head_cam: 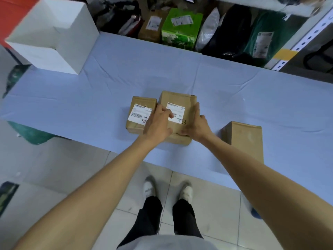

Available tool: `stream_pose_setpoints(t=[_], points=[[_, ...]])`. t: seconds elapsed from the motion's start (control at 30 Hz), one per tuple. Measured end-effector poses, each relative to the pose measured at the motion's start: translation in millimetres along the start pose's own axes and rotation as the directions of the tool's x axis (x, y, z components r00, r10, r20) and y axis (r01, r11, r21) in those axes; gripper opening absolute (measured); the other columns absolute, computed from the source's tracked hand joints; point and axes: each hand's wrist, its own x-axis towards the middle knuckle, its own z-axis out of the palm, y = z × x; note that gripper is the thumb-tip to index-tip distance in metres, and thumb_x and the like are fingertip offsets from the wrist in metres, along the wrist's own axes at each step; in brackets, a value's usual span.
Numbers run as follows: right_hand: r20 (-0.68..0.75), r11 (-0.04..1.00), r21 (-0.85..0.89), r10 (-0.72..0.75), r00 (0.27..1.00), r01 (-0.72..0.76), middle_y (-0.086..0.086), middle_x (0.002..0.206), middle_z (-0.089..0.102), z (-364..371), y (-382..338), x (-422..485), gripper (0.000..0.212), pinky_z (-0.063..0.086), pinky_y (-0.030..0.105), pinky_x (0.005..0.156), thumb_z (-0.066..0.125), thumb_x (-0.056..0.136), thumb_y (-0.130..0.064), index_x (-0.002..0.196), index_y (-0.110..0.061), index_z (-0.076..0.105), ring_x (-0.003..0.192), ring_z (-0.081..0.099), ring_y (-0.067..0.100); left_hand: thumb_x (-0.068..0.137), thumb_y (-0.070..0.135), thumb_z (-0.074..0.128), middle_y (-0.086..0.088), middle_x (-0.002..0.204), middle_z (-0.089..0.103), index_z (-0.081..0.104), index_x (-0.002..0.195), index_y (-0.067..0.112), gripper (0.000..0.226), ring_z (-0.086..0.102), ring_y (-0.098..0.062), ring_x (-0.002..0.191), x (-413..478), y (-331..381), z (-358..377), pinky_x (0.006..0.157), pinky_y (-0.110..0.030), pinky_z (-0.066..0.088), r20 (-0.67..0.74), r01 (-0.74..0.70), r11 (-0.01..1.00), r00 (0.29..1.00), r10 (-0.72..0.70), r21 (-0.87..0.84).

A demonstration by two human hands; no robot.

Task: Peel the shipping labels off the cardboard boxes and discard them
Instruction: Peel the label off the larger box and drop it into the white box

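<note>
Two small cardboard boxes sit side by side mid-table. The middle box (180, 100) carries a white shipping label (177, 110). My left hand (159, 124) lies over that label's left part, fingertips curled onto it; whether an edge is lifted is hidden. My right hand (195, 126) grips the box's right side, fingers up its wall and thumb at the near corner. The left box (142, 103) has its own white label (139, 114), flat and untouched. A third cardboard box (243, 138) stands to the right with no label showing.
An open white box (48, 35) stands at the table's far left corner. Beyond the pale blue table cover (90, 87) lie parcels, a green carton (180, 27) and dark bags on the floor. A perforated metal rack post (304, 38) rises at right.
</note>
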Motion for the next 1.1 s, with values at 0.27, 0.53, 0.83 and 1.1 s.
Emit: stream_pose_setpoints(t=[0.27,0.53,0.83,1.1], points=[[-0.006,0.949,0.314,-0.027,1.000,0.027,0.000,0.114,0.055,3.0,15.1,2.3,0.089,0.050,0.029,0.070,0.072,0.073,0.001,0.143,-0.029,0.025,0.098,0.053,0.021,0.072,0.004,0.074,0.000,0.131,0.042,0.058,0.113,0.015,0.046,0.053,-0.023,0.107,-3.9,-7.4,10.9,0.083,-0.034,0.046,0.023,-0.030,0.999,0.999,0.030,0.025],[-0.092,0.931,0.366,0.022,0.996,0.013,0.000,0.113,0.053,-13.6,40.0,-12.2,0.098,0.052,0.035,0.083,0.069,0.072,0.008,0.150,-0.027,0.020,0.098,0.051,0.017,0.067,0.014,0.082,0.001,0.134,0.038,0.052,0.126,0.014,0.066,0.044,-0.022,0.121,7.1,3.9,26.9,0.101,-0.034,0.041,0.094,-0.033,0.998,0.995,0.039,-0.059],[-0.001,0.957,0.290,0.024,1.000,-0.023,-0.011,0.115,0.048,-28.4,55.6,-29.2,0.120,0.049,0.028,0.087,0.085,0.066,-0.013,0.152,-0.030,0.003,0.108,0.056,0.017,0.061,0.013,0.086,-0.004,0.139,0.033,0.032,0.144,0.027,0.099,0.047,-0.019,0.124,11.6,14.4,36.4,0.097,-0.024,0.039,0.138,0.072,0.960,0.990,-0.035,-0.272],[-0.007,0.916,0.400,0.028,1.000,-0.023,-0.020,0.100,0.047,-28.0,57.0,-33.8,0.110,0.049,0.014,0.056,0.077,0.068,0.010,0.150,-0.028,0.014,0.096,0.057,0.015,0.060,0.017,0.087,-0.003,0.130,0.038,0.035,0.143,0.031,0.098,0.052,-0.023,0.117,19.0,7.5,38.9,0.102,-0.039,0.045,0.174,0.101,0.942,0.984,-0.046,-0.321]])
